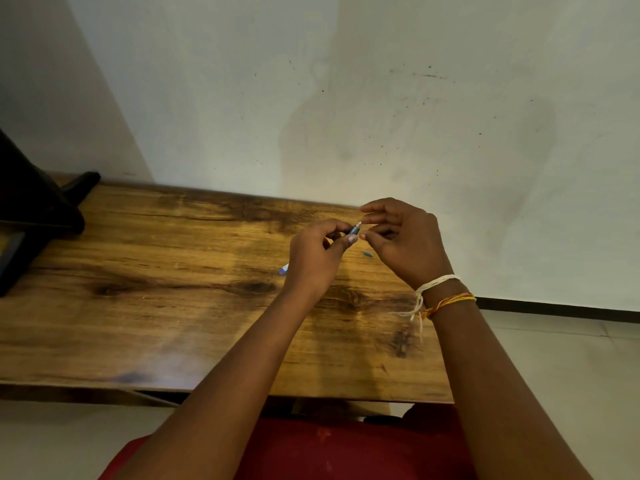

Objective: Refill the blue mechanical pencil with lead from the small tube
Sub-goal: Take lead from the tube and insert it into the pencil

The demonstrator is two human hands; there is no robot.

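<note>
Left hand (317, 252): fingers curled round slim blue plastic mechanical pencil (354, 230), raised above the table, pale end toward right hand. Right hand (403, 237): fingers loosely bent beside that end; contents indiscernible. Small blue piece (367, 253) lying beneath hands. Blue-white item (283, 269), partly hidden. Brown wood-grain table (173, 289).
</note>
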